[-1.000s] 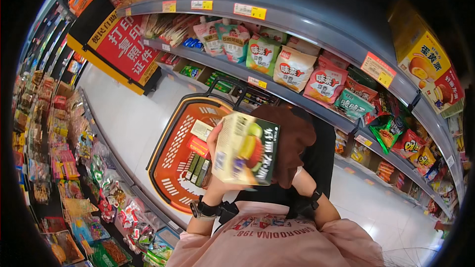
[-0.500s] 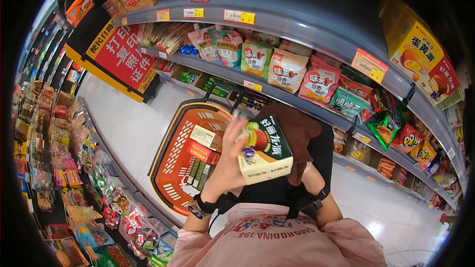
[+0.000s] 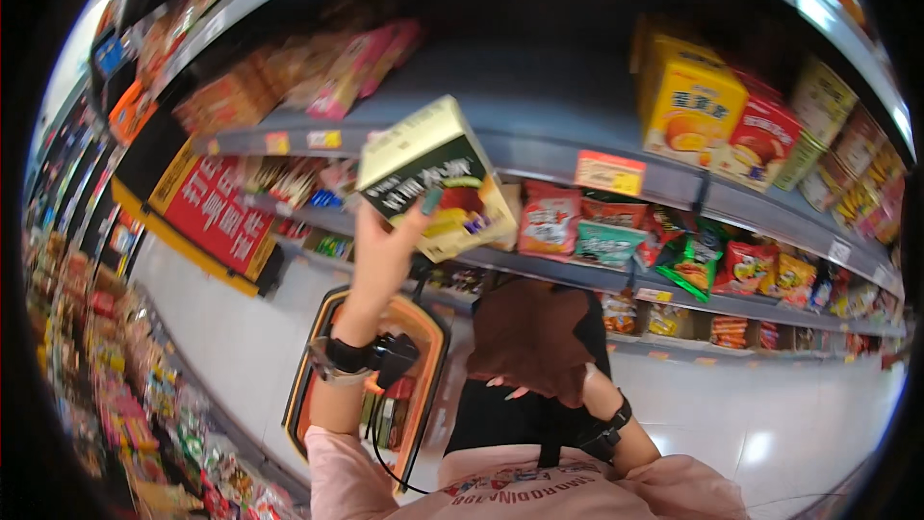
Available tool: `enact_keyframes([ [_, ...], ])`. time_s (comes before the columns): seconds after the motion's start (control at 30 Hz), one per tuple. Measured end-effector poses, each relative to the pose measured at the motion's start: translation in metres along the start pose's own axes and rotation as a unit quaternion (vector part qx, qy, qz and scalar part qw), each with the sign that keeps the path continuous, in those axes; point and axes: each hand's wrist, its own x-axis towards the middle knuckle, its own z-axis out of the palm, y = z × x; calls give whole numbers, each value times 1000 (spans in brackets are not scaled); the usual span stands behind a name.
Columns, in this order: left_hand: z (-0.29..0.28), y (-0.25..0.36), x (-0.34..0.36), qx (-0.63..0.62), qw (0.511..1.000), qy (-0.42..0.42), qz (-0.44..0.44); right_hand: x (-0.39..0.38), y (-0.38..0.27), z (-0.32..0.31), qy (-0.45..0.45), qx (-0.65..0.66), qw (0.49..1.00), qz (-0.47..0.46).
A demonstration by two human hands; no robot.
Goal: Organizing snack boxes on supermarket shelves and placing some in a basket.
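Observation:
My left hand [image 3: 383, 255] is raised in front of the shelf, shut on a snack-pie box [image 3: 423, 140] with cream and dark green sides. The box is tilted, its cream face up, and my thumb lies against its pictured side. Brown cloth [image 3: 529, 337] hangs over my right hand [image 3: 602, 393] at my lap, with a few fingertips showing below it. That hand seems to grip the cloth, though most of the fingers are hidden. Below my left forearm stands an orange shopping basket [image 3: 438, 339], holding a red package [image 3: 402, 388] and green packages [image 3: 385, 421].
Ahead runs a grey shelf [image 3: 539, 125], with yellow boxes [image 3: 688, 101] and red boxes [image 3: 757, 130] at its right. Snack bags [image 3: 549, 219] fill the tier below. A red sign [image 3: 217, 212] stands at the left, and packed shelves [image 3: 115, 366] line the aisle's left side.
My left hand has lifted the snack-pie box up and left, from above my lap to before the shelf, turning it. My right hand stays low with the brown cloth. The view has shifted toward the shelf.

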Motion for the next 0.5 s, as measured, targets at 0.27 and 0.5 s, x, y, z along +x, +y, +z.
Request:
enact_keyframes([
  [0.27,86,9,95,-24,988,-89,128,-3,4,-3,-19,-21,1000,-4],
  [0.5,131,-13,119,71,980,-128,138,-18,7,-4,-12,-27,1000,-2],
])
